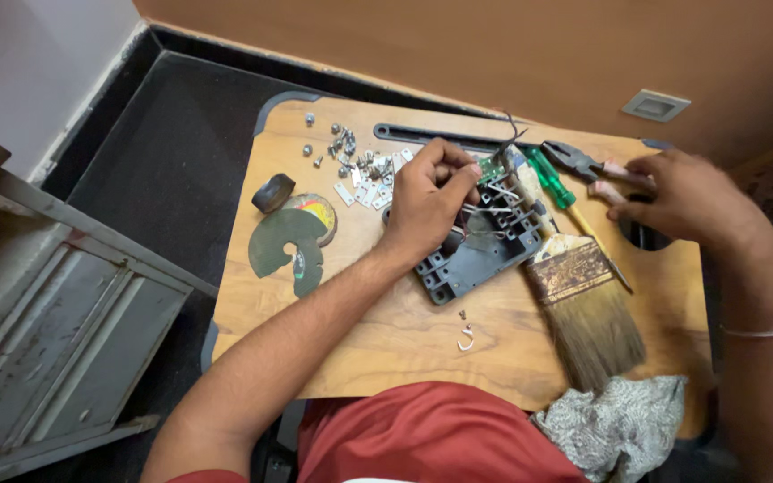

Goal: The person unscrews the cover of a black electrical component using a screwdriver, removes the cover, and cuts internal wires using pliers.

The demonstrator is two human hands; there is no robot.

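On the wooden board (pixel 386 331) lies a dark plastic terminal block (pixel 471 255) with metal strips and wires. My left hand (pixel 427 201) rests over its left part, fingers pinched on a thin wire near a small green circuit piece (pixel 492 168). My right hand (pixel 686 197) is at the board's right side, fingers curled around the handles of a pair of pliers (pixel 574 159). A green-handled screwdriver (pixel 552 183) lies between the hands.
A wide paintbrush (pixel 583 300) lies right of the block. Several screws and small metal plates (pixel 360 174) are scattered at the top. A broken cutting disc (pixel 290 246), a tape roll (pixel 272 192), a grey cloth (pixel 619 420), a metal frame (pixel 55 304) at left.
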